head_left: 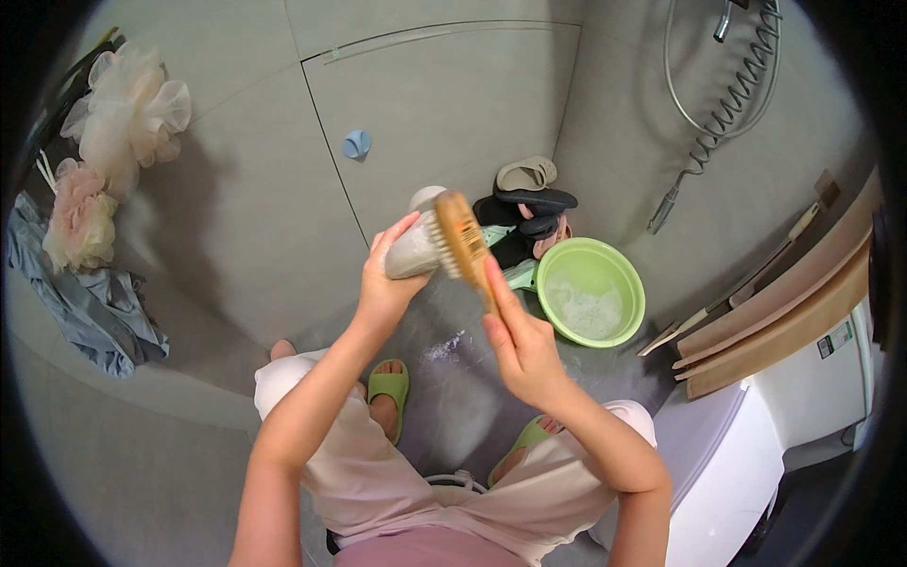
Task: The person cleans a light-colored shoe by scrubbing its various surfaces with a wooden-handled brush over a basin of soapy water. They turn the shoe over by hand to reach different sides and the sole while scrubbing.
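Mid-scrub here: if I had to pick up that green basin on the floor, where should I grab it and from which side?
Probably the rim of the basin on the near side, facing the person. It sits upright and open with foamy water inside, so a level two-handed hold at opposite rim edges seems safest. Slippers crowd its far left side. Both hands are full now: the left hand holds a pale shoe, the right hand a wooden brush.

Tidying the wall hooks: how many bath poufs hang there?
2, both at upper left: a cream pouf on top, a pink pouf just below it, above grey cloth. More may be hidden.
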